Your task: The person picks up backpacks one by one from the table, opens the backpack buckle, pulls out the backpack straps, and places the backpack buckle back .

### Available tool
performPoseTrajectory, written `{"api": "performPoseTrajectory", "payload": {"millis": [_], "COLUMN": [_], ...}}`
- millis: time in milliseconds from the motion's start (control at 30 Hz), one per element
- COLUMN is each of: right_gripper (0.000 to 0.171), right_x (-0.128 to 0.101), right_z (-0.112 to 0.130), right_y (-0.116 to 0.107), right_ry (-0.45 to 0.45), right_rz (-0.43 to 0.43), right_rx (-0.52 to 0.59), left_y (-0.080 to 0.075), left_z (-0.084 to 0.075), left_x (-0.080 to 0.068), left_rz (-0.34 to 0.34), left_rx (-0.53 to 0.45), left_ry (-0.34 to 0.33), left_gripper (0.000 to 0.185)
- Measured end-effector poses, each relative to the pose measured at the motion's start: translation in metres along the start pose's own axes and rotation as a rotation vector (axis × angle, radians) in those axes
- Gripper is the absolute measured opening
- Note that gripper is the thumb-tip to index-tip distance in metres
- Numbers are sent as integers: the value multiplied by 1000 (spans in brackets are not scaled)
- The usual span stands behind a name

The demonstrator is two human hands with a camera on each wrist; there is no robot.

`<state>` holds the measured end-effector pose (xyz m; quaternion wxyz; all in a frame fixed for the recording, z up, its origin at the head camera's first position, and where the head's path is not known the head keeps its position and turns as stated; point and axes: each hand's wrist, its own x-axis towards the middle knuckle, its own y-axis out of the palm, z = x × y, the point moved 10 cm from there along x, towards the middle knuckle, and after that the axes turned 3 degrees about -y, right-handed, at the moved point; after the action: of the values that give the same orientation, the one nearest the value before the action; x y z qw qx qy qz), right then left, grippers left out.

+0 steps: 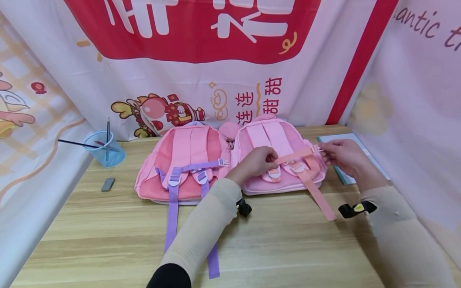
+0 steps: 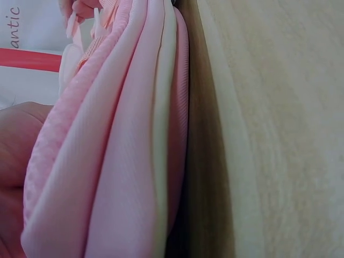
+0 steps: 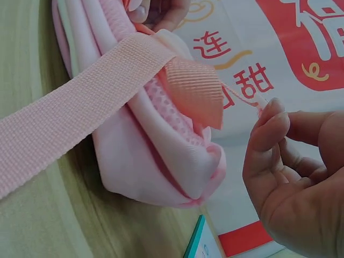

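A pink backpack (image 1: 248, 140) lies on the table with its straps upward. Across it runs a peach chest strap (image 1: 297, 155), stretched between both hands. My left hand (image 1: 257, 161) pinches the strap near its left end. At the other end, the thumb and fingers of my right hand (image 1: 342, 154) pinch a small white buckle (image 1: 316, 149). In the right wrist view, a broad peach strap (image 3: 97, 102) hangs over the backpack's side. Only part of my left palm (image 2: 19, 177) shows beside the pink fabric in the left wrist view; its fingertips are hidden there.
Another pink backpack (image 1: 162, 160) with purple straps (image 1: 172, 216) lies to the left. Beyond it stand a blue mesh cup (image 1: 115, 154) holding pencils and a grey eraser (image 1: 107, 184). A teal-edged booklet (image 1: 363, 154) lies at the right. Printed cloth (image 1: 201, 72) hangs behind the table.
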<state>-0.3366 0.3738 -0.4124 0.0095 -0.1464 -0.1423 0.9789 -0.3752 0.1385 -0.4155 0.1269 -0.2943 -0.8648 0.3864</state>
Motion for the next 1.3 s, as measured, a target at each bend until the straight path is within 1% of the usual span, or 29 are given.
{"api": "performPoseTrajectory", "payload": {"millis": [167, 267, 367, 467, 667, 867, 1033, 1167, 1300], "right_gripper": [50, 55, 56, 53, 45, 49, 47, 46, 45], "right_x": [1, 2, 3, 5, 7, 8, 9, 11, 12], "right_z": [-7, -12, -18, -25, -33, -37, -39, -41, -47], "right_y": [-4, -6, -8, -7, -6, -6, -5, -3, -3], "right_ry": [13, 23, 38, 46, 26, 40, 34, 43, 87], "right_rz": [-53, -75, -84, -83, -80, -74, -59, -33, -5], "right_rx": [18, -7, -41, -62, -92, -201, -283, -301, -299], "left_y": [0, 0, 1, 1, 0, -1, 0, 0, 1], "left_z": [0, 1, 2, 2, 3, 1, 2, 2, 3], "left_x": [-1, -1, 0, 0, -1, -3, -4, -4, -3], "left_rz": [-3, -10, -15, -19, -26, -35, -31, -31, -31], "left_rx": [5, 9, 9, 6, 8, 13, 1, 1, 8], "left_ry": [-1, 0, 4, 7, 12, 22, 26, 27, 18], "left_gripper": [19, 19, 20, 20, 20, 18, 19, 18, 19]}}
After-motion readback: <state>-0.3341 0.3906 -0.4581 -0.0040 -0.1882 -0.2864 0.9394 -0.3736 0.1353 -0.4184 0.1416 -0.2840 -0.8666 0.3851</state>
